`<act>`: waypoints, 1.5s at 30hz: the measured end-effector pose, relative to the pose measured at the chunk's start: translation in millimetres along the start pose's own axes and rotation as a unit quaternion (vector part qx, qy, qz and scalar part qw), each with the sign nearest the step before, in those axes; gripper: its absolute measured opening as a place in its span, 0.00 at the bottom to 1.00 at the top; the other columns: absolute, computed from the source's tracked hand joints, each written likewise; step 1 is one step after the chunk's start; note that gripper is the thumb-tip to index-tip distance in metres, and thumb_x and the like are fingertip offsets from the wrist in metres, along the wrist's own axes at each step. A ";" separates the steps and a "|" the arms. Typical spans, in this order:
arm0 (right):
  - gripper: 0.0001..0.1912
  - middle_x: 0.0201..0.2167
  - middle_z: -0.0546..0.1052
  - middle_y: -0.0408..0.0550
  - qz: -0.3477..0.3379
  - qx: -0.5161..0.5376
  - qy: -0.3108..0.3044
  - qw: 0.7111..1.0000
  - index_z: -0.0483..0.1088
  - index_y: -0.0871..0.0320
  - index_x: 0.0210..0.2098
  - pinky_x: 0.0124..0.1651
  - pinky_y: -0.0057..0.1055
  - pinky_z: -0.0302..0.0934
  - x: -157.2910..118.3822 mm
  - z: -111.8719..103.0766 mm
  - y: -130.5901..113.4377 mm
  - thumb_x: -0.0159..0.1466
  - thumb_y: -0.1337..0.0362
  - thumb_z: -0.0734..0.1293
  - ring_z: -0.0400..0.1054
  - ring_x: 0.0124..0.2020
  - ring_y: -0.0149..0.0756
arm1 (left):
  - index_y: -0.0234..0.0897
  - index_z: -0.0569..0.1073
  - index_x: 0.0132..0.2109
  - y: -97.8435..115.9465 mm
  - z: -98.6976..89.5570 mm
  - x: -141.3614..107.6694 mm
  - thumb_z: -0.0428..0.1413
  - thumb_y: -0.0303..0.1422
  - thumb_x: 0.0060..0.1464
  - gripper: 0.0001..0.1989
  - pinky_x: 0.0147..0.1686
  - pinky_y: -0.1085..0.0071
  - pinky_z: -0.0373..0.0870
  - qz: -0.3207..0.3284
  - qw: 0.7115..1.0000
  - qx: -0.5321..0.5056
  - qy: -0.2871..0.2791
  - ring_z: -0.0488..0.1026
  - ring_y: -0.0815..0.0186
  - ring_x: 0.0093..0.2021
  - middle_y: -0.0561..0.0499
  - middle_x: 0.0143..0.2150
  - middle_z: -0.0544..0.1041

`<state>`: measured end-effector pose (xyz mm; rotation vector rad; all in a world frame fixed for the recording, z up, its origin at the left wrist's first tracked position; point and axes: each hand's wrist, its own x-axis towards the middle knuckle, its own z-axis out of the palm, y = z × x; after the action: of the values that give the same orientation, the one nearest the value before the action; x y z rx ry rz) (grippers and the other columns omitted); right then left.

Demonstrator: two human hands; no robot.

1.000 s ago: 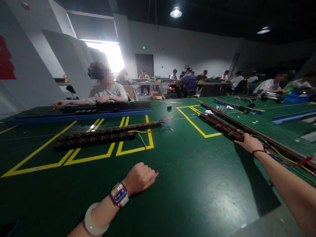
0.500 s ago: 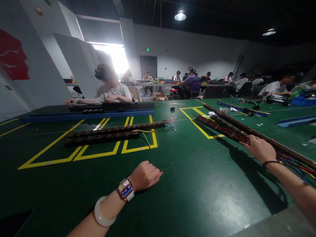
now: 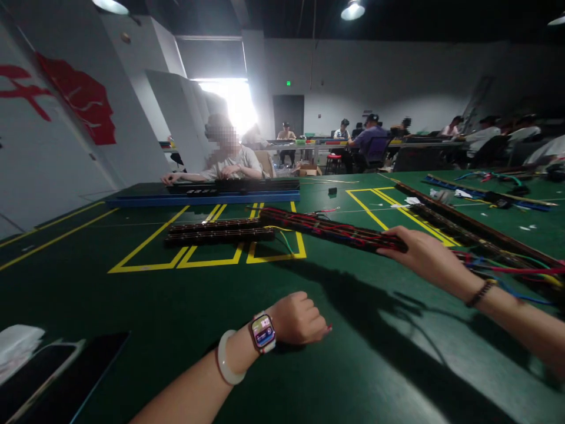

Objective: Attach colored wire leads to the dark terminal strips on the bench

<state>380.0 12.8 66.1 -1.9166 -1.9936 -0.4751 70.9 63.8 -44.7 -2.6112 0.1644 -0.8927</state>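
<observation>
My right hand [image 3: 417,250] is wrapped round the near end of a long dark bar [image 3: 324,229] with red wires along it, lifted off the table and casting a shadow. Its far end reaches over two similar dark bars [image 3: 216,235], which lie side by side across yellow tape outlines. Coloured wires [image 3: 498,274] trail from the held bar behind my right wrist. My left hand [image 3: 300,318] rests closed on the green table [image 3: 353,365], fingers curled, with nothing visible in it. A watch [image 3: 263,331] and a pale bangle [image 3: 228,357] are on that arm.
Another long dark bar [image 3: 477,227] lies at the right. Across the table a person [image 3: 236,159] sits behind a blue tray [image 3: 212,200] with dark bars. A dark flat item [image 3: 101,359] and white plastic [image 3: 20,347] are at lower left. More people sit farther back.
My right hand has lifted the wired bar from the right and swung it leftward over the taped area. My left hand stays closed on the table. The view has turned left.
</observation>
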 end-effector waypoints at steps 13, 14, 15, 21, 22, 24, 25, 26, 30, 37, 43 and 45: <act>0.21 0.33 0.73 0.52 -0.187 0.145 -0.122 0.964 0.65 0.59 0.43 0.30 0.30 0.53 83.8 123.4 -227.9 0.58 0.50 0.66 0.68 0.34 0.42 | 0.34 0.62 0.27 6.4 5.0 2.9 0.50 0.36 0.57 0.13 0.23 0.69 0.48 0.064 0.996 -0.021 0.059 0.58 0.69 0.22 0.53 0.21 0.62; 0.21 0.33 0.73 0.52 -0.190 0.153 -0.127 0.961 0.65 0.59 0.43 0.30 0.30 0.53 87.1 129.3 -237.6 0.59 0.50 0.66 0.68 0.34 0.42 | 0.34 0.63 0.27 5.3 4.8 2.8 0.50 0.36 0.56 0.12 0.23 0.69 0.48 0.063 0.996 -0.024 0.058 0.58 0.68 0.22 0.53 0.21 0.62; 0.20 0.33 0.73 0.52 -0.191 0.162 -0.132 0.959 0.65 0.59 0.42 0.30 0.30 0.54 89.7 134.9 -246.1 0.59 0.50 0.66 0.68 0.34 0.42 | 0.34 0.63 0.27 4.5 4.5 2.7 0.50 0.35 0.56 0.12 0.23 0.69 0.48 0.062 0.996 -0.027 0.059 0.58 0.68 0.22 0.53 0.21 0.62; 0.19 0.35 0.73 0.54 -0.242 0.179 -0.153 0.941 0.66 0.62 0.40 0.37 0.31 0.58 96.7 148.4 -272.2 0.60 0.51 0.65 0.68 0.39 0.42 | 0.33 0.65 0.28 3.3 4.5 1.4 0.49 0.35 0.57 0.12 0.24 0.69 0.50 0.064 0.995 -0.043 0.057 0.58 0.68 0.23 0.52 0.22 0.62; 0.19 0.35 0.73 0.54 -0.266 0.187 -0.136 0.936 0.67 0.63 0.40 0.40 0.32 0.59 97.0 143.8 -270.7 0.61 0.52 0.64 0.67 0.40 0.41 | 0.33 0.65 0.28 3.3 4.6 1.0 0.49 0.35 0.57 0.12 0.24 0.69 0.49 0.062 0.996 -0.043 0.055 0.58 0.68 0.23 0.52 0.22 0.62; 0.18 0.39 0.73 0.54 -0.311 0.200 -0.083 0.925 0.67 0.63 0.43 0.46 0.34 0.58 96.8 127.3 -260.9 0.63 0.53 0.62 0.66 0.43 0.40 | 0.33 0.64 0.28 2.9 4.5 0.6 0.49 0.35 0.57 0.12 0.24 0.69 0.48 0.050 0.997 -0.039 0.053 0.58 0.68 0.22 0.53 0.22 0.62; 0.18 0.41 0.73 0.54 -0.331 0.196 -0.054 0.921 0.67 0.63 0.45 0.49 0.34 0.57 96.3 116.2 -252.8 0.64 0.54 0.61 0.66 0.44 0.39 | 0.34 0.63 0.28 2.4 4.2 0.6 0.49 0.36 0.57 0.12 0.23 0.69 0.48 0.037 0.997 -0.034 0.053 0.58 0.68 0.22 0.53 0.22 0.62; 0.17 0.44 0.72 0.53 -0.352 0.176 -0.024 0.919 0.66 0.61 0.48 0.53 0.36 0.55 95.5 104.3 -242.7 0.65 0.56 0.60 0.65 0.46 0.39 | 0.34 0.62 0.28 1.8 3.8 0.8 0.50 0.35 0.57 0.12 0.24 0.69 0.49 0.020 0.998 -0.029 0.053 0.58 0.68 0.23 0.53 0.22 0.63; 0.14 0.47 0.71 0.51 -0.440 0.024 0.010 0.897 0.68 0.62 0.47 0.64 0.40 0.42 90.6 68.3 -190.9 0.67 0.67 0.56 0.61 0.53 0.38 | 0.35 0.63 0.30 -1.9 2.6 2.9 0.48 0.34 0.58 0.09 0.28 0.67 0.55 -0.076 0.997 -0.002 0.030 0.61 0.67 0.26 0.52 0.25 0.65; 0.21 0.57 0.64 0.55 -0.353 -0.029 -0.085 0.932 0.64 0.68 0.55 0.64 0.38 0.46 66.6 86.9 -110.4 0.63 0.73 0.57 0.57 0.58 0.41 | 0.32 0.66 0.45 -10.1 11.6 -2.7 0.46 0.35 0.59 0.12 0.52 0.59 0.60 -0.375 0.926 0.038 -0.015 0.64 0.60 0.50 0.43 0.47 0.69; 0.32 0.63 0.53 0.58 -0.216 0.136 -0.150 0.955 0.51 0.69 0.64 0.65 0.42 0.44 13.0 112.7 -94.9 0.68 0.53 0.52 0.46 0.64 0.42 | 0.28 0.57 0.60 -21.9 24.6 -20.2 0.43 0.39 0.61 0.25 0.63 0.56 0.49 -0.460 0.883 0.063 -0.069 0.50 0.57 0.64 0.40 0.63 0.57; 0.37 0.65 0.47 0.57 -0.194 0.180 -0.185 0.947 0.46 0.68 0.66 0.66 0.44 0.40 -1.0 119.2 -96.5 0.67 0.48 0.51 0.38 0.66 0.42 | 0.28 0.56 0.62 -24.5 27.1 -24.0 0.43 0.38 0.61 0.26 0.64 0.56 0.48 -0.465 0.879 0.057 -0.085 0.49 0.57 0.65 0.41 0.63 0.57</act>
<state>282.5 63.1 -41.1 -1.4703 -2.4998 0.1757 68.2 100.3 -68.7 -2.5781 -1.2415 -0.8719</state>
